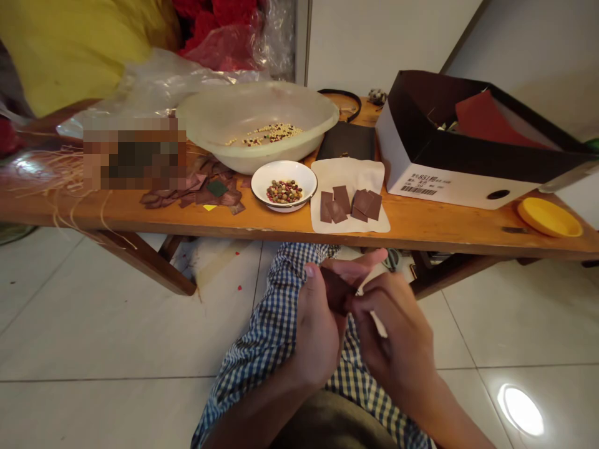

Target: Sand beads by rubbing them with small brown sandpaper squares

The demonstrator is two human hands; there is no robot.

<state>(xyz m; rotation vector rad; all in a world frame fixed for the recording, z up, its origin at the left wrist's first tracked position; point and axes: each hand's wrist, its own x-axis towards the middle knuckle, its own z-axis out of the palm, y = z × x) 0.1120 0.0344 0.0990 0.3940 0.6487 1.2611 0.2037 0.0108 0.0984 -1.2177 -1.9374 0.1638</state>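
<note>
Above my lap, my left hand [321,324] is closed around a dark brown flat piece [337,292], its thumb along the near side. The piece looks like thin leather or card. At its right edge, my right hand [395,333] is in a pinch; a tiny pale glint shows by the fingertips, and what they grip is too small to make out. Beyond the hands, several similar brown rectangles [341,202] lie in two groups on a cream cloth [350,226]. Left of them is a small white bowl [262,193] with mixed colored beads [284,191].
On the wooden bench [224,227] stand a large pale basin [206,131] with scattered beads and a black-and-white box [449,181]. A yellow dish [550,218] sits at right. Brown scraps [201,187] and loose strands [53,181] lie at left.
</note>
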